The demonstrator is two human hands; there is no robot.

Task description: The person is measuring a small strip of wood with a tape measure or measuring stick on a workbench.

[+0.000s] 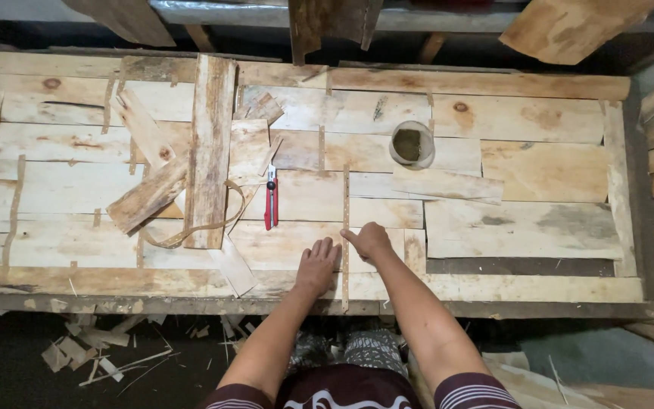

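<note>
A person stood at the near edge of a long worktop covered with pale, patched sheets of wood veneer. Both hands lay flat, fingers together, holding nothing. The left hand pressed on the veneer just left of a thin, narrow strip of brown wood that ran from the near edge towards the middle of the worktop. The right hand touched the strip's right side, index finger pointing along it. A red-handled utility knife lay just beyond the left hand, near a loose curl of veneer ribbon. A small round pot of dark paste stood towards the far edge, right of centre. Rough wooden offcuts were piled towards the left. To seat the strip well, it seemed wise to press evenly with both hands and keep it straight over the seam.
</note>
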